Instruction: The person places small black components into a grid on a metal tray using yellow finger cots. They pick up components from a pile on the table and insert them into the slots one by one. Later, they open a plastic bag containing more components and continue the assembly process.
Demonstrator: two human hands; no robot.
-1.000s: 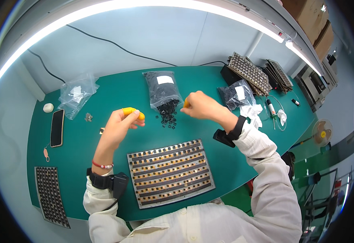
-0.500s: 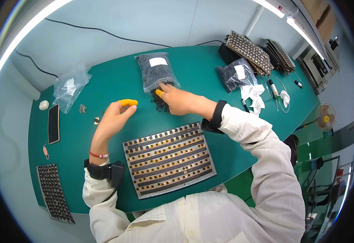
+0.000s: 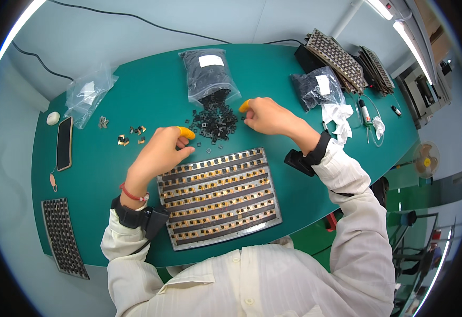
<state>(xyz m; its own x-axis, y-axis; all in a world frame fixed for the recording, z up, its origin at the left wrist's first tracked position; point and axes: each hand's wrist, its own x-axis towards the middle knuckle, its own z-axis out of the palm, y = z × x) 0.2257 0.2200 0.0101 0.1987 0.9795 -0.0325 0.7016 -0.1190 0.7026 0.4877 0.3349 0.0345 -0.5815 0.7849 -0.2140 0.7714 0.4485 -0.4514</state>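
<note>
A metal keyboard plate (image 3: 218, 196) with rows of small square slots lies on the green table (image 3: 152, 90) in front of me. Beyond it is a loose pile of small black parts (image 3: 214, 119), spilling from an open clear bag (image 3: 206, 74). My left hand (image 3: 157, 156) rests at the plate's upper left corner, fingers curled, with an orange finger cot on the index finger. My right hand (image 3: 267, 117), also wearing an orange cot, sits at the pile's right edge with its fingertips bent down to the table. Whether either hand holds a part is hidden.
At the left are a dark phone (image 3: 63, 143), a clear bag (image 3: 88, 95) and a few scattered small parts (image 3: 130, 135). A black plate (image 3: 62, 244) lies at lower left. A second bag of black parts (image 3: 315, 89), white tissue (image 3: 340, 114) and stacked plates (image 3: 336, 55) are at right.
My right hand has drawn back from the bag mouth to the right edge of the pile. My left hand has come down toward the plate's upper left corner.
</note>
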